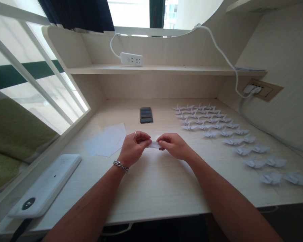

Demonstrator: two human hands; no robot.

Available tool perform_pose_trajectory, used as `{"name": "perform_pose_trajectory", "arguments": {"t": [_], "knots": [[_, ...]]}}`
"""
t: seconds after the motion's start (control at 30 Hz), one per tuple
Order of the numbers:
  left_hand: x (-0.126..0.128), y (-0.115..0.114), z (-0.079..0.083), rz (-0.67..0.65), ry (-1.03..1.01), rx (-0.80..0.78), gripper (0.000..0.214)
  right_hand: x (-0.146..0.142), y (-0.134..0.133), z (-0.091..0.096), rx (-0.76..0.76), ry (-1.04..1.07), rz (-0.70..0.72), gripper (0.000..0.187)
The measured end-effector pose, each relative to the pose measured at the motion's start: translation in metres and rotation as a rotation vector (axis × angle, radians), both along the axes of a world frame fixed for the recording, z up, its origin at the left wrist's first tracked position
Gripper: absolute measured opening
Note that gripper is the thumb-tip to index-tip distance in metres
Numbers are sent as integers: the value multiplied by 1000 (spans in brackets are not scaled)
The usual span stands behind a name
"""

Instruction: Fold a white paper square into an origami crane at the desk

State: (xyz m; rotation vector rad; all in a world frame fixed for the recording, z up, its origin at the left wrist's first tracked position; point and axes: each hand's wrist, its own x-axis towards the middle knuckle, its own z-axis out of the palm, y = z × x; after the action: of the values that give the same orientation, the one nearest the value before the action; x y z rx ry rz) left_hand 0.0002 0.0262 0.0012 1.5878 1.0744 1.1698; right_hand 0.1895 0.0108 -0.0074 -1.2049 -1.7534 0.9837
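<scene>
A small folded piece of white paper (pixel 154 145) is pinched between both my hands just above the middle of the pale wooden desk (pixel 154 188). My left hand (pixel 134 148), with a ring and a chain bracelet, is closed on the paper's left end. My right hand (pixel 173 145) is closed on its right end. A loose stack of white paper sheets (pixel 106 143) lies flat just left of my left hand.
Several folded white paper cranes (pixel 217 126) stand in two rows running from the desk's back middle to its right front edge. A dark phone (pixel 146 115) lies behind my hands. A white flat device (pixel 44 186) sits front left. A power strip (pixel 131 59) rests on the shelf.
</scene>
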Motion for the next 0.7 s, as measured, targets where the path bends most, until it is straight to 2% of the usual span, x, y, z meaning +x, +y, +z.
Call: {"name": "perform_pose_trajectory", "arguments": {"t": [0.1,0.2,0.3,0.43,0.57,0.7], "knots": [[1,-1,0,-24,60,-12,21,-4,-2,1,45,-31,-22,17],[0,-3,2,-92,227,-6,20,-7,-5,4,120,-156,-49,16],[0,-5,5,-168,459,68,18,-8,-6,4,160,-241,-49,15],[-1,-7,10,-166,659,169,20,-8,-5,3,168,-294,-35,14],[-1,-8,13,-192,708,178,22,-8,-5,4,152,-326,-41,13],[-3,-7,14,-238,671,158,22,-7,-7,8,143,-317,-41,14]]}}
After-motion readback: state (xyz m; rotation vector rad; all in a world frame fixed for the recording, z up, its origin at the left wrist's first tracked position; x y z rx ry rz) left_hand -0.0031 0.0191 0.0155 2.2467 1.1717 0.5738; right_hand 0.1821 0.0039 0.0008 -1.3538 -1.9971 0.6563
